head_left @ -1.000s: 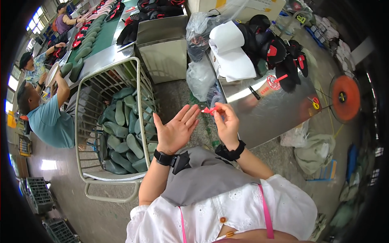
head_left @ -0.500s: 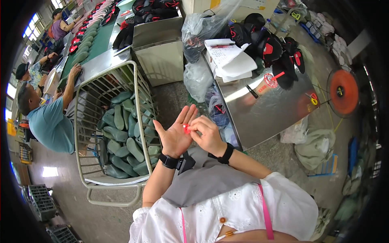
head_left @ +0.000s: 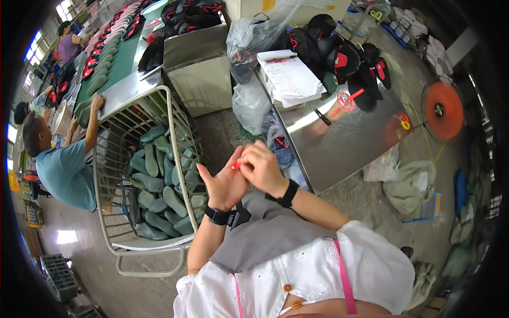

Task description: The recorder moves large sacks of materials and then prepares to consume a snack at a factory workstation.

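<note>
Palm up, my left hand (head_left: 225,186) has its thumb spread and its fingers stretched out. A small red piece (head_left: 235,165), shiny and too small to name, shows against the fingers of that hand. My right hand (head_left: 261,168) is closed in a pinch at the red piece, partly covering it and the left fingers. Black bands circle both wrists. Just left of my hands stands a metal-barred cart (head_left: 172,114) loaded with several green shoe lasts (head_left: 174,200).
To my right is a steel table (head_left: 339,153) with papers (head_left: 294,79), a drink cup (head_left: 342,106), yellow-handled scissors (head_left: 405,123) and black-red shoes (head_left: 345,59). An orange fan (head_left: 444,111) stands beyond it. At the left, a person in a blue shirt (head_left: 66,172) works by the green conveyor (head_left: 123,66).
My right hand has shifted slightly left and up, covering more of the left fingers. The red piece has moved a little left. The view has shifted slightly.
</note>
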Demonstrator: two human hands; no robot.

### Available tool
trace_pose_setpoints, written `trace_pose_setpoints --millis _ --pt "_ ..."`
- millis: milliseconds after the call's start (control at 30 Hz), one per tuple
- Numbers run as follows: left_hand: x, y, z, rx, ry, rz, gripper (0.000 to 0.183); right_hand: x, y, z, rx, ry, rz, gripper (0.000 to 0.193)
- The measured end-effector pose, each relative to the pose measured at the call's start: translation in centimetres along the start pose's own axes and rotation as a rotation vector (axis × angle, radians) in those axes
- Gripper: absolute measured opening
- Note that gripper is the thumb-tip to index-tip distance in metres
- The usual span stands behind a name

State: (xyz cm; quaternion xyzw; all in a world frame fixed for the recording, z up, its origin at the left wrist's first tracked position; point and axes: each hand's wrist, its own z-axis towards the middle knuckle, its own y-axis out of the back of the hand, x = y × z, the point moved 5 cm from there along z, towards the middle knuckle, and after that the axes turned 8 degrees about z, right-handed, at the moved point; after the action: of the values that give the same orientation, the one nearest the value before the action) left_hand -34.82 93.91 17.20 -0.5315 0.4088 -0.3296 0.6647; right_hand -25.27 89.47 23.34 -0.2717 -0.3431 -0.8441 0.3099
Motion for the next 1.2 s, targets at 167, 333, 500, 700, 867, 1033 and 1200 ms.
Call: trace_pose_setpoints --millis 167,333,500,700,867,1033,1200 --pt "0.3 -1.4 -0.1 -0.09 0.029 0.171 0.123 -4.3 2.5 1.1 -0.114 -0.091 -0.119 0.005" --pt "0.0 0.1 -0.1 -0.115 0.06 0.131 0.124 0.0 3.3 1.0 -0.184 -0.043 0.079 0.007" --pt "0.4 0.5 -0.2 -0.169 0.111 0.294 0.127 1.0 -0.1 0.2 -0.013 0.072 0.081 0.008" --pt "0.3 1.5 0.3 0.018 0.078 0.092 0.125 -0.7 0.2 0.5 -0.03 -0.021 0.059 0.007" --pt "0.6 0.5 0.7 0.057 0.088 0.405 0.085 -2.9 1.2 0.0 -0.123 -0.064 -0.045 0.007" --pt "0.0 3.0 -0.5 -0.301 0.07 0.858 0.042 -2.7 0.9 -1.9 -0.05 -0.114 -0.054 0.008" --pt "-0.7 4.7 -0.7 -0.437 0.014 0.838 0.035 -1.0 -0.6 -4.3 -0.013 -0.085 -0.05 0.024"
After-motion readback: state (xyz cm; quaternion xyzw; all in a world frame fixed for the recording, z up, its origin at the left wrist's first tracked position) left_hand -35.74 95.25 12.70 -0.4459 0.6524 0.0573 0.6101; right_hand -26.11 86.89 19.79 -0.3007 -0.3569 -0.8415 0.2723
